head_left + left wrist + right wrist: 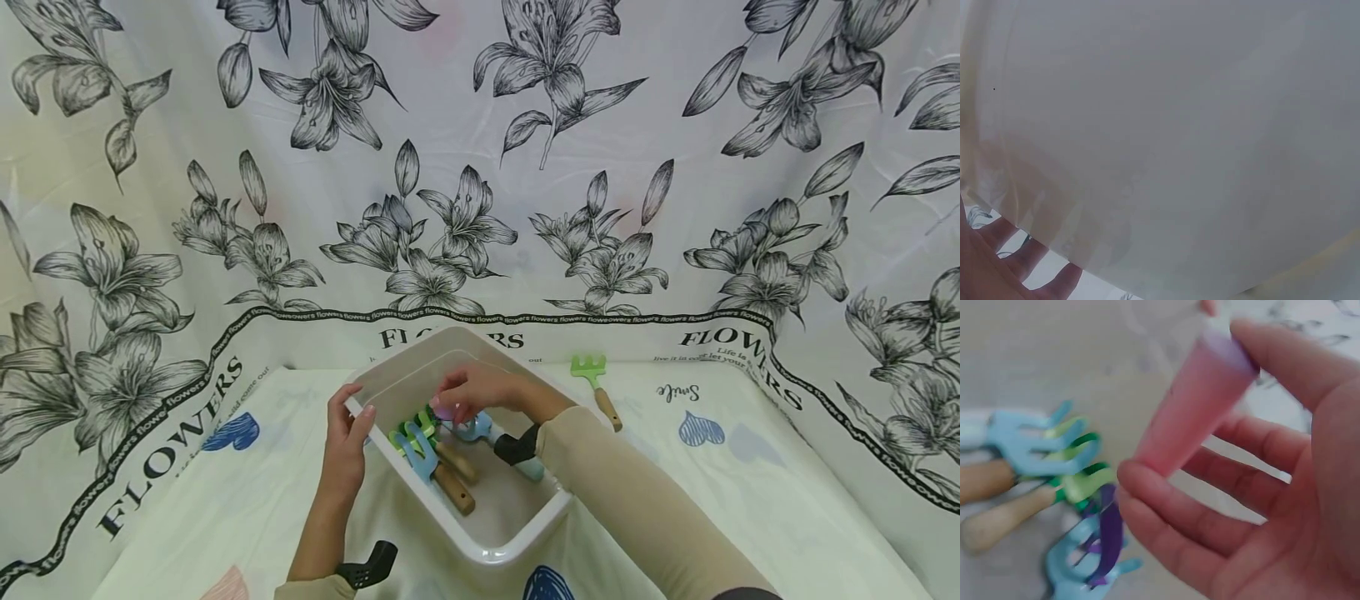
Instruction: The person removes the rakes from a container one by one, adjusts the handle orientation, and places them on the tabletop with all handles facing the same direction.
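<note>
My left hand grips the left corner of a white plastic bin, its thumb over the rim. In the left wrist view, the bin's pale wall fills most of the picture. Inside the bin, my right hand pinches a pink tapered piece with a lilac end between thumb and fingertips. Below it lie a blue toy garden fork with a wooden handle, green forks partly hidden under it, a second blue fork, and a purple curved piece.
Outside the bin, behind its right side, a green toy rake with a wooden handle lies on the pale patterned cloth. A flower-printed curtain stands behind the table. Black wrist mounts sit on both forearms.
</note>
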`<state>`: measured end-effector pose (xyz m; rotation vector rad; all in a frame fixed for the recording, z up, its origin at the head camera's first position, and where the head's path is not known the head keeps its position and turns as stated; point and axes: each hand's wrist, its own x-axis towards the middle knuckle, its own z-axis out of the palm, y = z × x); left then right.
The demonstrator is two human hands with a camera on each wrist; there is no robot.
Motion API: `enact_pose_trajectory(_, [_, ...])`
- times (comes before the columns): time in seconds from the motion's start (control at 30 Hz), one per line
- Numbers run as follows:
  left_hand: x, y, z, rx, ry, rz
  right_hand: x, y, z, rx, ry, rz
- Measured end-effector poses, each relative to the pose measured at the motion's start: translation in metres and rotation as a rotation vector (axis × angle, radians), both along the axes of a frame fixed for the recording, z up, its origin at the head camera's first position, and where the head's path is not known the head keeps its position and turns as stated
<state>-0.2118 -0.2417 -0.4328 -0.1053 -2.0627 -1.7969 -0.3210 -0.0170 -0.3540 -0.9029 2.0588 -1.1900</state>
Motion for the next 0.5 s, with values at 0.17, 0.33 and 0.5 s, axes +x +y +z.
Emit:
enact_pose_trajectory(0.17, [-0.001,-0.001,-0.001,0.003,0.001,-0.003,-0.005,0.010,0.014,-0.090,-0.044,-0.115])
enact_pose_trajectory(0.33, [-0.004,0.001,0.000,0.008,0.003,-0.013,-0.004,0.020,0.029,-0.126,-0.087,-0.199])
enact_pose_trajectory(0.5, [-0.001,0.000,0.000,0.006,-0.014,0.014,0.004,0.032,0.042,-0.203,-0.106,-0.216])
